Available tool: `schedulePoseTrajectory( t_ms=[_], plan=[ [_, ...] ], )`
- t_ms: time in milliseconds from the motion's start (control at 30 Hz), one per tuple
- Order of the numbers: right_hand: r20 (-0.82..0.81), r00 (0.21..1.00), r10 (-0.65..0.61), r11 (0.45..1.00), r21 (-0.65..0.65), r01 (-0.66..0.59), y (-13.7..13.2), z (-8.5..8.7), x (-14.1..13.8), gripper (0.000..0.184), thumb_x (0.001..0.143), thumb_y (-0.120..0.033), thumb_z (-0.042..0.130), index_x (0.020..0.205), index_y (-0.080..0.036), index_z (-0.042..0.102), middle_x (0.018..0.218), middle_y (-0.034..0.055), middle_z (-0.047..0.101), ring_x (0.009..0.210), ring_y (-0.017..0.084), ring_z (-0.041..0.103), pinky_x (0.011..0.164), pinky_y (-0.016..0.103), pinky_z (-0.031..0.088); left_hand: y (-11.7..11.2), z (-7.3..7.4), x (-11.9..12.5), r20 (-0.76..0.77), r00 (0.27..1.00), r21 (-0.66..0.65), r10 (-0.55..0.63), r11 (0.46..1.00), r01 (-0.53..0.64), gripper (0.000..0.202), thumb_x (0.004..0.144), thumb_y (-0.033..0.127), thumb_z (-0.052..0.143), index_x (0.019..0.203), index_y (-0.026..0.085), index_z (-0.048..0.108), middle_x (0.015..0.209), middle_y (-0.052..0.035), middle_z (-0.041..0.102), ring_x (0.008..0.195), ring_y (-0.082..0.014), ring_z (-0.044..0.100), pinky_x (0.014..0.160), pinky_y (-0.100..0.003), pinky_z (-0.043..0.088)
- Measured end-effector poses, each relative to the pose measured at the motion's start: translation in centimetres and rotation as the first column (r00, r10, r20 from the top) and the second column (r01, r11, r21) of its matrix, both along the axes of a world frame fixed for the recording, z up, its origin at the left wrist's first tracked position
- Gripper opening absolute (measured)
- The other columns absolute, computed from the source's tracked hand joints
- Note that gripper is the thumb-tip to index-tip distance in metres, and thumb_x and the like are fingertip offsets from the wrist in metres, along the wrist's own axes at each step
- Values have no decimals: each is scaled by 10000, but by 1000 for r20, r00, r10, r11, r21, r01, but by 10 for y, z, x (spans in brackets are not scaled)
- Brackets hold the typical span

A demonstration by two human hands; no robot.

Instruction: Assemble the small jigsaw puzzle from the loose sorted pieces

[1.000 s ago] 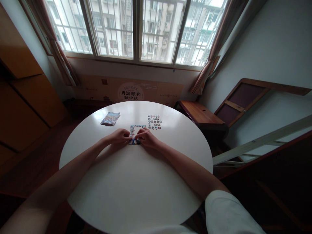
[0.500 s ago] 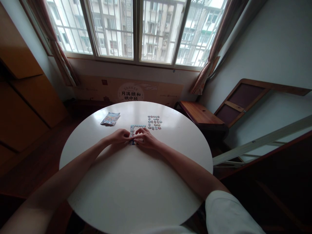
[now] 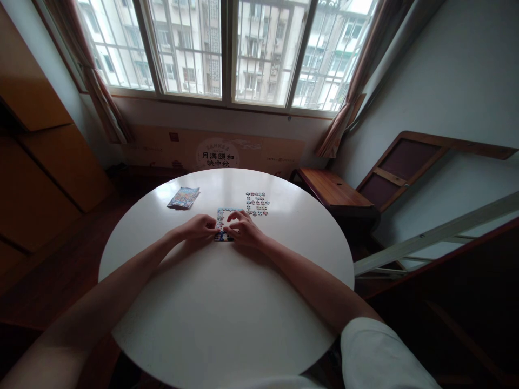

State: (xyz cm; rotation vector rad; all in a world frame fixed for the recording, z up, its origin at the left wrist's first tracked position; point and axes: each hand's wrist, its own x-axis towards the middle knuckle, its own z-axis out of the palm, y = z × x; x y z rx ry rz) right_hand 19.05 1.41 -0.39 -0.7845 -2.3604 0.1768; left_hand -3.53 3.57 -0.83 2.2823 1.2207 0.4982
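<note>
A partly joined jigsaw puzzle (image 3: 220, 219) lies on the white round table (image 3: 219, 302), its left, far and near edges showing as a frame of joined pieces. My left hand (image 3: 201, 226) has its fingers curled in and holds the puzzle's left edge with its fingertips. Over the right part of the puzzle is my right hand (image 3: 246, 230), thumb and fingers apart with a gap between them, its lower fingertips near the bottom edge pieces. This hand covers the puzzle's right side. No loose piece can be made out in its fingers.
Several loose puzzle pieces (image 3: 258, 203) lie in rows beyond my right hand. A colourful printed packet (image 3: 184, 198) rests at the far left of the table. Behind it runs a printed board (image 3: 251, 148) under the window. A wooden bench (image 3: 332, 186) stands to the right.
My right hand has shifted slightly right, and its fingers have parted from the left hand, uncovering more of the puzzle's lower edge. The left hand stays in place.
</note>
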Motion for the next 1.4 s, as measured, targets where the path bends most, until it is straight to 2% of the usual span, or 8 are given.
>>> schedulePoseTrajectory(
  t_ms=[133, 233, 300, 400, 567, 900, 1233, 1400],
  plan=[
    [-12, 1000, 5, 1000, -7, -5, 3, -2, -1, 220, 875, -314, 585, 735, -208, 718, 992, 58, 601, 947, 191, 478, 907, 379, 382, 1, -1, -1, -11, 1000, 13, -11, 1000, 12, 420, 752, 474, 548, 521, 158, 397, 512, 54, 322, 505, -74, 287, 477, -222, 183],
    [-85, 996, -3, 1000, -28, 0, 8, -5, -1, 136, 858, -200, 584, 844, -207, 720, 954, 58, 606, 916, 182, 503, 903, 366, 392, 2, -2, -1, -32, 999, 39, -21, 999, 23, 433, 768, 484, 535, 526, 161, 377, 525, 53, 301, 509, -73, 272, 478, -225, 175],
    [-155, 987, -31, 998, -52, 23, 11, -8, -2, 199, 826, -98, 564, 899, -205, 716, 938, 57, 605, 911, 177, 516, 891, 349, 403, 1, -2, -1, -35, 999, 61, -30, 998, 32, 448, 779, 494, 522, 522, 163, 365, 530, 52, 279, 510, -72, 256, 481, -229, 168],
    [-217, 973, -77, 994, -89, 59, 14, -11, -2, 286, 783, -11, 524, 874, -200, 718, 916, 55, 599, 903, 174, 528, 874, 333, 413, 0, 0, -1, -32, 999, 87, -38, 995, 41, 465, 791, 504, 509, 514, 162, 357, 536, 52, 247, 512, -72, 234, 487, -234, 163],
    [-195, 980, -50, 996, -88, 34, 16, -13, -1, 304, 763, 4, 519, 807, -214, 727, 905, 46, 600, 890, 169, 529, 872, 332, 406, -1, 0, 0, -44, 999, 77, -27, 997, 30, 455, 775, 506, 532, 521, 159, 384, 526, 51, 284, 517, -75, 260, 486, -230, 171],
    [-9, 994, 113, 994, -9, -113, 11, -8, 1, 379, 720, 27, 540, 895, -250, 731, 953, 44, 594, 919, 180, 503, 887, 366, 401, 1, -2, 0, -22, 1000, 48, -6, 999, 7, 470, 755, 523, 549, 510, 156, 387, 524, 55, 274, 519, -74, 246, 486, -231, 154],
    [72, 995, 75, 997, -17, -74, 8, -4, 0, 397, 761, 7, 555, 996, -269, 716, 992, 52, 590, 920, 180, 494, 877, 366, 396, 0, -2, 0, -15, 1000, 38, 11, 999, -11, 482, 753, 540, 550, 512, 154, 392, 522, 57, 272, 519, -73, 242, 486, -235, 147],
    [22, 997, 75, 996, -46, -74, 11, -9, -1, 388, 756, 9, 562, 964, -276, 724, 983, 46, 604, 941, 184, 507, 891, 365, 388, 1, -3, 0, -17, 1000, 50, 4, 999, -3, 474, 752, 536, 544, 514, 155, 394, 523, 55, 278, 513, -72, 252, 478, -230, 154]
  ],
)
